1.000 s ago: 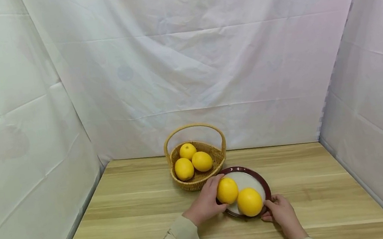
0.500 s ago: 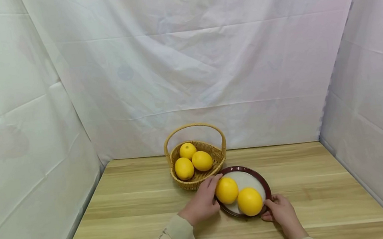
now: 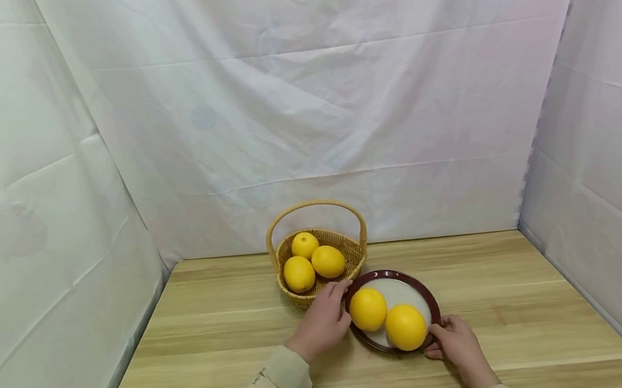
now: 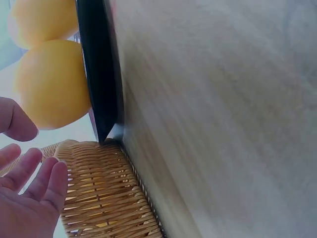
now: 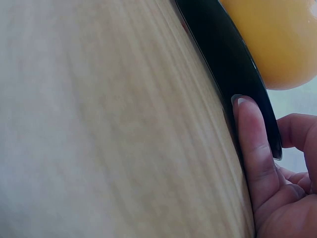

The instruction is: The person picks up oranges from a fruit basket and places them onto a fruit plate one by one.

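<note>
A round plate (image 3: 399, 290) with a dark red rim and pale middle sits on the table, bearing a left orange (image 3: 368, 309) and a right orange (image 3: 406, 327) side by side. My right hand (image 3: 462, 348) pinches the plate's right rim, with the thumb above and a finger beneath. Between the plate's left edge and the basket, my left hand (image 3: 322, 323) is empty, its fingers loosely bent and apart from the oranges in the left wrist view. Those fingers are near the wicker basket (image 4: 104, 193), partly covering its front in the head view.
The basket has a tall arched handle (image 3: 312, 204) and contains three yellow-orange fruits (image 3: 299, 274). It stands just behind and left of the plate. White cloth (image 3: 311, 108) hangs behind the wooden table (image 3: 506, 286) and along both sides.
My left hand has let go of the left orange and drawn away leftward, toward the front of the basket. The right hand and plate are nearly unchanged.
</note>
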{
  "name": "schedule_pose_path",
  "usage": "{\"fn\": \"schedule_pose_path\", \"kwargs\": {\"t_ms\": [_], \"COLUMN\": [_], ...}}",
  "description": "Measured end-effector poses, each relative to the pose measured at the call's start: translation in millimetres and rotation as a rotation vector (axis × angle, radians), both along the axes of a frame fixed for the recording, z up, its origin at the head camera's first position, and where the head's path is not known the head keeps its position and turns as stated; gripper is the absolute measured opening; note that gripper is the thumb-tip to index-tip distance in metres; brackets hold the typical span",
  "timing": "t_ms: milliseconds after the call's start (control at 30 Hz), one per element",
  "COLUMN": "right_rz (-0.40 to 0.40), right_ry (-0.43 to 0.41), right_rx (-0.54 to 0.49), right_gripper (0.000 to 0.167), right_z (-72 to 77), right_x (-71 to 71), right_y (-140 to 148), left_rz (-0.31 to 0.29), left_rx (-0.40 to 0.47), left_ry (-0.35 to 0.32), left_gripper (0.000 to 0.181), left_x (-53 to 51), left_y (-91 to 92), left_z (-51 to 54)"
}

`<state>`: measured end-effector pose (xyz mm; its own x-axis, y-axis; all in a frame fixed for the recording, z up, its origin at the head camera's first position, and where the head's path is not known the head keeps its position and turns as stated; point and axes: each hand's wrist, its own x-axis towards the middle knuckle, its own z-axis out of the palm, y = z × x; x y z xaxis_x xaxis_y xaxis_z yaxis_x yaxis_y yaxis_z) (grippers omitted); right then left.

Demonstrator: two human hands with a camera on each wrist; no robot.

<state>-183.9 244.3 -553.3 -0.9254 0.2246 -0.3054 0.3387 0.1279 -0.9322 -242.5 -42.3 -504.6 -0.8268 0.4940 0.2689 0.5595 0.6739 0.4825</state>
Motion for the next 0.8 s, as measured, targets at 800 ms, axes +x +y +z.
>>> {"fn": "schedule_pose_path", "kwargs": {"t_ms": [800], "right_rz": [0.002], "right_ry": [0.004], "right_rx": [0.007], "right_gripper": [0.034], "right_z": [-0.8], "right_x": [0.0], "right_y": [0], "left_rz": [0.143], "left_rx": [-0.008], "left_ry": [0.202], "left_gripper": [0.032], "left_x": [-26.6], "left_y": [-30.7], "left_z": [8.8]}}
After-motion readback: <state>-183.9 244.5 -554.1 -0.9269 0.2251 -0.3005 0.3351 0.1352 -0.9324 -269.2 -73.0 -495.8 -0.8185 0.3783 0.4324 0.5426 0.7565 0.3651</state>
